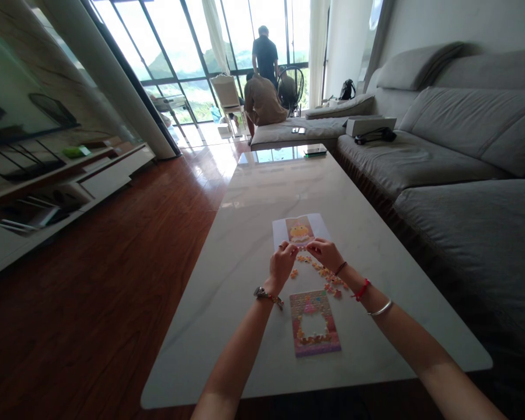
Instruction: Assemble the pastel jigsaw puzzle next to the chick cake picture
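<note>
My left hand (282,262) and my right hand (326,253) meet above the white marble table (254,233), fingers pinched together on small puzzle pieces between them. Loose orange and pink puzzle pieces (324,273) lie scattered just under and right of the hands. A partly filled pink puzzle board (314,322) with a bare white middle lies nearer to me. Beyond the hands lies a reference picture sheet (300,230) showing a yellow figure. A watch is on my left wrist, and bracelets are on my right.
A grey sofa (455,151) runs along the right, with a box and a dark object on it. A low TV shelf (61,181) stands at the left across a wooden floor. Two people (262,87) are far off by the windows. A phone (315,151) lies at the table's far end.
</note>
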`<state>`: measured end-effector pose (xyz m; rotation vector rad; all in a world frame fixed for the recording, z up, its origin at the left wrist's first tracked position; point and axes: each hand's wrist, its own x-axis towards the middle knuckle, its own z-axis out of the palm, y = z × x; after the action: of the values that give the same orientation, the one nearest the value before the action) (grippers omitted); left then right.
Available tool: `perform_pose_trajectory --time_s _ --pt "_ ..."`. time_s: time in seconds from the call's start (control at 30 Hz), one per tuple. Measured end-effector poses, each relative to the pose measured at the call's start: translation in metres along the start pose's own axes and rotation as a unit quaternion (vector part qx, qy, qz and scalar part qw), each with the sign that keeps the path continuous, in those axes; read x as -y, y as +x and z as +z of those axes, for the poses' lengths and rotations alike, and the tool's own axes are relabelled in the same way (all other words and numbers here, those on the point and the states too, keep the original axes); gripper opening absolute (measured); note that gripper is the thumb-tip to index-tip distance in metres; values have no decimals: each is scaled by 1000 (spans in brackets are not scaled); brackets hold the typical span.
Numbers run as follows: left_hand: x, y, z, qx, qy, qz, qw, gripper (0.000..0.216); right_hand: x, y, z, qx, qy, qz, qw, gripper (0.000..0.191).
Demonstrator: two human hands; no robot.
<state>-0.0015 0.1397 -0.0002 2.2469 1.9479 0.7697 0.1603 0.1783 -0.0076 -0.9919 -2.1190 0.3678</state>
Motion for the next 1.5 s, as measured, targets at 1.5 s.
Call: perform_pose_trajectory --time_s 1.5 --pt "-22 -50 -5 226 86 2 970 19 37 -64 -8 262 -227 45 937 29"
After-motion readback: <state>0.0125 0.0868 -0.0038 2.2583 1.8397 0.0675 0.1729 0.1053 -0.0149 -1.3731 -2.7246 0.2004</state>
